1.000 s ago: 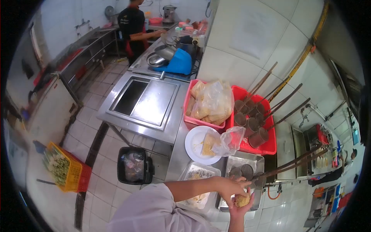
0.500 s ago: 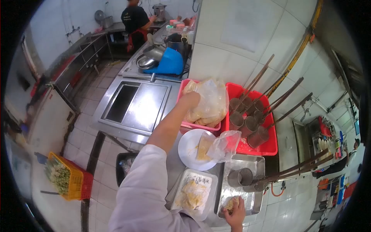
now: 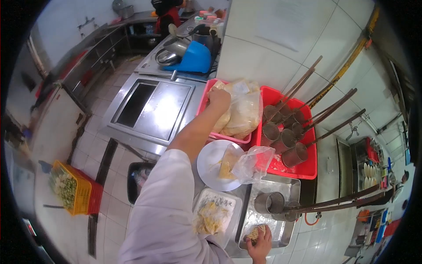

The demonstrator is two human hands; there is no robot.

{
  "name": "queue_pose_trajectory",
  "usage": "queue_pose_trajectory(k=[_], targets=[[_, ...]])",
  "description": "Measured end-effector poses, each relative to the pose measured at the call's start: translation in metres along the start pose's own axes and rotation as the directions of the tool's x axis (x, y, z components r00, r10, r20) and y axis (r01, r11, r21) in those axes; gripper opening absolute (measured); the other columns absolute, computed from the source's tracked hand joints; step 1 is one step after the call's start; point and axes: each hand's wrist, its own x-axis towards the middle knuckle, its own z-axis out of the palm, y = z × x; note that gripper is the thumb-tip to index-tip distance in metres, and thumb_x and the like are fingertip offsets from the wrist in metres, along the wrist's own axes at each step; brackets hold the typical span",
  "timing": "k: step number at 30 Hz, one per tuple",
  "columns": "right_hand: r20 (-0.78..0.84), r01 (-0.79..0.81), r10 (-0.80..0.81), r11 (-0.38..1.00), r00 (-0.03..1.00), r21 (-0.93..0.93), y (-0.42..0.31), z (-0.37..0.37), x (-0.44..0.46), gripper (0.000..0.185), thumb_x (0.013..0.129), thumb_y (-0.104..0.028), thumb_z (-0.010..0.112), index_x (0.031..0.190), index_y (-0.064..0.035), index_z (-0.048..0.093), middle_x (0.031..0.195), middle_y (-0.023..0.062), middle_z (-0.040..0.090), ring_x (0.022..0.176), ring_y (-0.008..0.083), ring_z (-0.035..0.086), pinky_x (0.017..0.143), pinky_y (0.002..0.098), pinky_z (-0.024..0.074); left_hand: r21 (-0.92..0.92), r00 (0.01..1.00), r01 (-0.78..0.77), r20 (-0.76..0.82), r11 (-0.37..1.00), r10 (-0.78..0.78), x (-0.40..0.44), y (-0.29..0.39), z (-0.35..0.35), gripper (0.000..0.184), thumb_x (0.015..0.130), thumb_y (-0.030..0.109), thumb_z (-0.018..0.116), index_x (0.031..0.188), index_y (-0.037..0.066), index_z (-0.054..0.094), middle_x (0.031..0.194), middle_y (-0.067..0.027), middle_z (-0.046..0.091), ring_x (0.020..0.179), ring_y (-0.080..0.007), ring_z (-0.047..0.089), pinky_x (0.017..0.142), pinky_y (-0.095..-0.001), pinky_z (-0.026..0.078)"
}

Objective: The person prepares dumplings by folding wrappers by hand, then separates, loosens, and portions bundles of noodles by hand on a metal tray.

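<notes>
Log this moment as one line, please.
left hand at clear plastic bags in pink plastic bin | right hand holding pale-yellow noodle bundle at silver metal tray

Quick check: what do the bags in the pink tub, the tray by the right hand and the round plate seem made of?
Bags: probably thin clear plastic film; crinkled, with contents showing through.
Tray: bare metal, likely stainless steel; grey, with bright reflections.
Plate: smooth, even white; plastic or glazed ceramic, the look leaves it open.

noodle nest [image 3: 253, 235]: pale yellow | tub [image 3: 232, 138]: pink | basin [image 3: 303, 171]: red | plate [image 3: 207, 163]: white | sleeve [image 3: 162, 189]: whitish
</notes>
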Motion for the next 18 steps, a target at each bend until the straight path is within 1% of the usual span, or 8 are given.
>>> queue_pose_trajectory(k=[2, 3, 5, 7, 8, 10, 15, 18], targets=[[-0.002, -0.021, 0.021, 1.000, 1.000, 0.003, 0.002, 0.000, -0.002, 0.061, 0.075, -0.040, 0.073, 0.124, -0.0075, 0.058, 0.139, 0.0260, 0.047, 0.125, 0.0469, 0.048, 0.100, 0.0526, 0.0432, -0.084, 0.980, -0.187, 0.058, 0.979, 0.192, 0.002, -0.012, -0.004, 0.019, 0.085, 0.011, 0.062, 0.097, 0.002, 0.073, 0.098, -0.0166, 0.073, 0.093, -0.0304, 0.071, 0.075, -0.0447, 0.057], [0.000, -0.002, 0.002, 1.000, 1.000, 0.004, 0.001, -0.002, -0.003, 0.061, 0.075, -0.040, 0.073, 0.124, -0.0075, 0.058, 0.139, 0.0260, 0.047, 0.125, 0.0469, 0.048, 0.100, 0.0526, 0.0432, -0.080, 0.983, -0.169, 0.054, 0.982, 0.174, -0.001, -0.017, -0.004, 0.019, 0.085, 0.011, 0.062, 0.097, 0.002, 0.073, 0.098, -0.0166, 0.073, 0.093, -0.0304, 0.071, 0.075, -0.0447, 0.057], [-0.041, 0.024, -0.023, 0.999, 0.999, 0.042, -0.003, -0.004, -0.001, 0.059, 0.073, -0.034, 0.074, 0.126, -0.0113, 0.059, 0.139, 0.0246, 0.047, 0.124, 0.0478, 0.048, 0.101, 0.0529, 0.0436, -0.069, 0.935, -0.355, -0.055, 0.932, 0.351, -0.005, -0.038, -0.001, 0.019, 0.087, 0.013, 0.061, 0.098, 0.007, 0.074, 0.093, -0.0134, 0.074, 0.086, -0.0300, 0.074, 0.072, -0.0427, 0.059], [-0.019, 0.044, -0.043, 0.997, 0.999, 0.068, -0.003, -0.011, -0.003, 0.056, 0.080, -0.036, 0.072, 0.128, -0.0096, 0.059, 0.136, 0.0257, 0.050, 0.123, 0.0454, 0.050, 0.101, 0.0516, 0.0441, -0.244, 0.969, -0.248, -0.074, 0.937, 0.237, -0.002, -0.049, 0.024, 0.015, 0.085, 0.011, 0.063, 0.095, 0.006, 0.073, 0.097, -0.0160, 0.073, 0.090, -0.0310, 0.073, 0.077, -0.0448, 0.058], [-0.002, 0.024, -0.024, 0.997, 1.000, 0.070, -0.002, -0.012, -0.002, 0.054, 0.086, -0.038, 0.070, 0.130, -0.0079, 0.058, 0.133, 0.0268, 0.053, 0.122, 0.0430, 0.052, 0.100, 0.0503, 0.0446, -0.207, 0.975, -0.221, -0.043, 0.953, 0.217, -0.008, -0.052, 0.027, 0.016, 0.085, 0.011, 0.062, 0.096, 0.006, 0.073, 0.098, -0.0164, 0.073, 0.090, -0.0315, 0.073, 0.078, -0.0445, 0.058], [0.126, -0.060, 0.045, 0.992, 0.991, 0.115, 0.005, -0.008, -0.004, 0.064, 0.080, -0.041, 0.072, 0.136, -0.0142, 0.055, 0.145, 0.0299, 0.039, 0.132, 0.0496, 0.040, 0.105, 0.0551, 0.0394, -0.201, 0.981, -0.191, 0.000, 0.961, 0.195, -0.005, -0.056, 0.034, 0.018, 0.084, 0.011, 0.063, 0.097, 0.007, 0.074, 0.101, -0.0172, 0.073, 0.090, -0.0323, 0.072, 0.079, -0.0441, 0.058], [0.048, 0.065, -0.071, 0.992, 0.996, 0.112, 0.020, -0.002, -0.007, 0.060, 0.083, -0.039, 0.068, 0.136, -0.0139, 0.055, 0.142, 0.0294, 0.044, 0.126, 0.0495, 0.045, 0.101, 0.0539, 0.0428, -0.155, 0.941, -0.321, 0.058, 0.934, 0.333, 0.005, -0.028, 0.020, 0.018, 0.078, 0.011, 0.069, 0.094, 0.007, 0.075, 0.103, -0.0176, 0.073, 0.090, -0.0327, 0.072, 0.078, -0.0442, 0.058], [0.065, 0.041, -0.049, 0.992, 0.997, 0.120, 0.018, -0.004, -0.008, 0.060, 0.083, -0.038, 0.068, 0.136, -0.0135, 0.055, 0.143, 0.0294, 0.043, 0.127, 0.0489, 0.045, 0.102, 0.0536, 0.0425, -0.126, 0.932, -0.360, -0.019, 0.924, 0.361, -0.002, -0.017, -0.022, 0.017, 0.071, 0.013, 0.073, 0.088, 0.007, 0.076, 0.098, -0.0168, 0.073, 0.091, -0.0326, 0.072, 0.079, -0.0447, 0.057]])
